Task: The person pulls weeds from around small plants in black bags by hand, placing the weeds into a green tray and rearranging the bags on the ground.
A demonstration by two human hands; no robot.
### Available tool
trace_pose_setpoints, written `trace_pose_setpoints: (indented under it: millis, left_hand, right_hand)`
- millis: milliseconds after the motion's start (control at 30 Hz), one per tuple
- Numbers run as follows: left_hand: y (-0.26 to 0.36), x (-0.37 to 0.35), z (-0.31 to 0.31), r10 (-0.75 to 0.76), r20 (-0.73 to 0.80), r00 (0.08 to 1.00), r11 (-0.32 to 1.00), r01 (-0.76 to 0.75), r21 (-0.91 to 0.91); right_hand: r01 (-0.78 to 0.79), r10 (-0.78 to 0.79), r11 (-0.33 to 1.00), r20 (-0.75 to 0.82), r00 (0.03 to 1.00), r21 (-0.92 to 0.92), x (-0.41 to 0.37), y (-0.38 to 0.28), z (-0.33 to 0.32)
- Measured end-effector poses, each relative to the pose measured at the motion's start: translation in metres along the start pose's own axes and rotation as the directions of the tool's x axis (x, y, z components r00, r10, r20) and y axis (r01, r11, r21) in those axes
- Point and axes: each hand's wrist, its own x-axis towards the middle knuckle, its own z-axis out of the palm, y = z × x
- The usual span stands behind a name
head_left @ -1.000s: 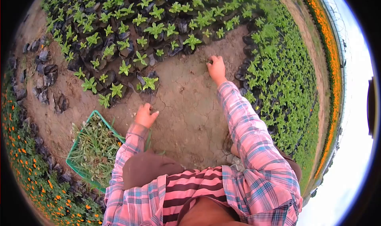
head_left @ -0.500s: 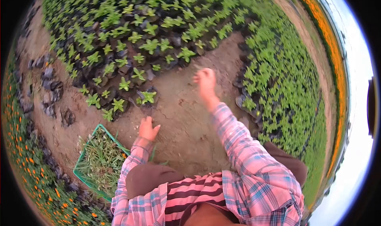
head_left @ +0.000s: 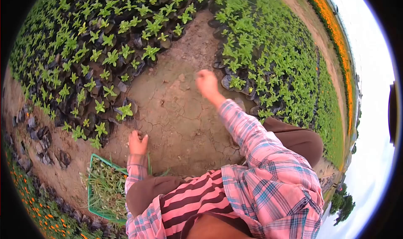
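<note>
My left hand (head_left: 137,143) rests low at the soil, with its thumb apart from the fingers. It is beside a seedling in a black grow bag (head_left: 125,111) at the near edge of the left block of plants. My right hand (head_left: 207,84) is held over the bare cracked soil (head_left: 176,117), near the right block of plants. Its fingers are curled closed, and whatever may be inside them is hidden. Close to my left forearm stands a green crate (head_left: 90,188) filled with pulled weeds (head_left: 107,182).
Dense bagged seedlings (head_left: 84,50) fill the left, and taller leafy plants (head_left: 281,66) the right. Crumpled black bags (head_left: 42,138) lie on the dirt at far left. Orange flowers (head_left: 46,211) grow at lower left, with another orange row (head_left: 336,37) at far right.
My view has turned, so the plants and crate sit differently in it. My right hand is nearer the right block, its fingers more tightly curled. My left hand stays low by the same seedling.
</note>
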Motion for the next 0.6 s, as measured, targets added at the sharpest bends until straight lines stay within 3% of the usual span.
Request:
trace_pose_setpoints:
  millis: [33,67,100,167,267,333,500,600]
  left_hand:
    - [0.003,-0.001,-0.002,-0.001,-0.003,1.000,1.000,0.001,0.013]
    - [0.001,-0.001,-0.001,0.005,-0.010,1.000,1.000,-0.005,0.012]
    - [-0.001,0.000,0.002,0.012,-0.020,1.000,1.000,-0.011,0.024]
    - [-0.003,0.002,0.003,0.015,-0.034,0.999,0.999,-0.014,0.036]
    - [-0.003,-0.001,0.002,-0.010,-0.018,1.000,1.000,0.010,-0.009]
    - [-0.005,0.000,0.002,-0.008,0.010,1.000,1.000,0.008,0.000]
    - [0.001,-0.001,0.000,-0.029,0.010,1.000,0.999,0.029,0.013]
    - [0.001,0.002,0.005,-0.019,-0.022,1.000,0.999,0.020,0.045]
  right_hand:
    - [-0.011,-0.002,0.990,-0.093,0.996,-0.144,0.006,0.035,-0.009]
    - [-0.144,0.130,0.972,-0.088,0.988,-0.186,0.012,0.050,-0.025]
    - [-0.255,0.203,0.943,-0.241,0.949,-0.212,0.015,0.056,-0.034]
    - [-0.386,0.356,0.897,-0.166,0.920,-0.214,0.017,0.065,-0.050]
    - [-0.345,0.325,0.909,-0.120,0.938,-0.236,0.020,0.069,-0.052]
    - [-0.294,0.304,0.919,-0.004,0.953,-0.262,0.021,0.072,-0.054]
    - [-0.188,0.208,0.941,0.044,0.977,-0.281,0.024,0.068,-0.052]
    - [-0.059,0.071,0.935,0.022,0.997,-0.349,0.034,0.085,-0.042]
